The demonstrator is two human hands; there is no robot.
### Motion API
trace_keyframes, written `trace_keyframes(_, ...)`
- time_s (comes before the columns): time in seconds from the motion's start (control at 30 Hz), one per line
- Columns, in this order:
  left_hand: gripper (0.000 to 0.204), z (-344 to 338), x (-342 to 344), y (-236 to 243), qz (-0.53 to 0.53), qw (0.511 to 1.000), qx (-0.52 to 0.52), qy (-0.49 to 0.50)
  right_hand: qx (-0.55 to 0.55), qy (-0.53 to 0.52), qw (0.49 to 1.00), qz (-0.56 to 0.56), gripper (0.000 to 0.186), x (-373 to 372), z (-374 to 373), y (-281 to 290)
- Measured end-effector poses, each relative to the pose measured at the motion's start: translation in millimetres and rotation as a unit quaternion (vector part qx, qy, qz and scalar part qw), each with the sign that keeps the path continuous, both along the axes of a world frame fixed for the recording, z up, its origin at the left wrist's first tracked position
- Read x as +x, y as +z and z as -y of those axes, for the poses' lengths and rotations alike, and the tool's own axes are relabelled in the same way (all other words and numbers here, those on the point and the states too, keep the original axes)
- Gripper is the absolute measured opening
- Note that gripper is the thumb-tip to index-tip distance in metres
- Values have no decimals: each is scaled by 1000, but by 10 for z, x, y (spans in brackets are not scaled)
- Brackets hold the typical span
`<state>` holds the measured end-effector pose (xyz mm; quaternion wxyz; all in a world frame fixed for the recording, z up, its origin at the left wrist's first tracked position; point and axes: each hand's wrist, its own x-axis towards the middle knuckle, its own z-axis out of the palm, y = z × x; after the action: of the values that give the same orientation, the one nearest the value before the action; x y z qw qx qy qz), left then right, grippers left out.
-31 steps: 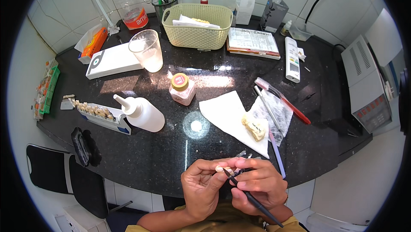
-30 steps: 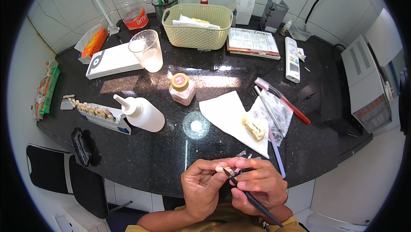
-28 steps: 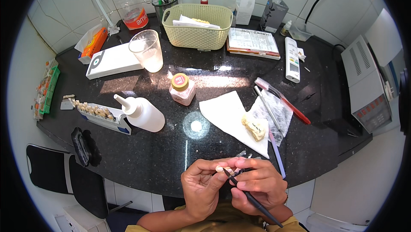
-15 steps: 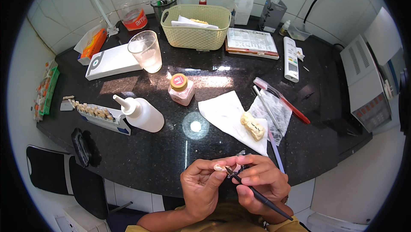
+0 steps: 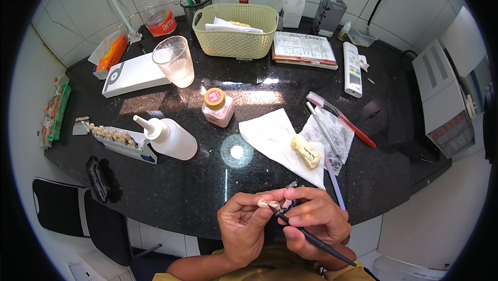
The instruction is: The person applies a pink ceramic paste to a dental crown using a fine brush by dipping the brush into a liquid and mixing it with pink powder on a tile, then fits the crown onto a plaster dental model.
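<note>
My left hand [image 5: 241, 224] pinches a small cream-and-pinkish dental piece [image 5: 263, 204] between thumb and fingertips. In my right hand [image 5: 321, 221] is a slim black pen-like tool [image 5: 324, 247], its dark pointed end against the piece. Both hands nearly meet at the desk's front edge. A shiny, partly see-through thing shows behind the right fingers; its kind is hidden. Just beyond the hands, a cream dental cast [image 5: 305, 152] with handwriting rests on a white tissue [image 5: 267, 135]. A lilac stick [image 5: 334, 185] lies to the right of the tissue.
Left stand a white squeeze bottle [image 5: 176, 140], a tooth shade guide [image 5: 114, 137] and a jar of pink powder [image 5: 218, 110]. Behind are a glass [image 5: 176, 66] and green basket [image 5: 236, 42]. A red toothbrush [image 5: 345, 120] lies right, and a grey machine [image 5: 446, 99] stands beyond.
The tool's tip has shifted slightly left, further onto the dental piece. Both hands otherwise keep nearly the same pose, and the desk things stay in place.
</note>
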<state>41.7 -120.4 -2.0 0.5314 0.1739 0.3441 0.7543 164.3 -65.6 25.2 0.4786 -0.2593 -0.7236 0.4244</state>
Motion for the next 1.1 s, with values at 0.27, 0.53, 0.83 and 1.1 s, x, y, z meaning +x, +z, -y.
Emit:
trace_keyframes(0.27, 15, -10, -7, -14, 10, 1000, 26, -6, 4, 2, 1000, 4, 21, 0, 3, 15)
trace_keyframes(0.53, 15, -4, -16, -71, 23, 998, 63, -10, -1, 0, 1000, -4, 20, 0, 4, 4)
trace_keyframes(0.83, 15, -5, -17, -62, 20, 998, 67, -11, 4, -13, 1000, -14, 21, -22, -19, 9)
trace_keyframes(1.1, 15, -5, -22, -70, 23, 997, 68, -17, 15, -15, 1000, -13, 21, -18, -26, 21)
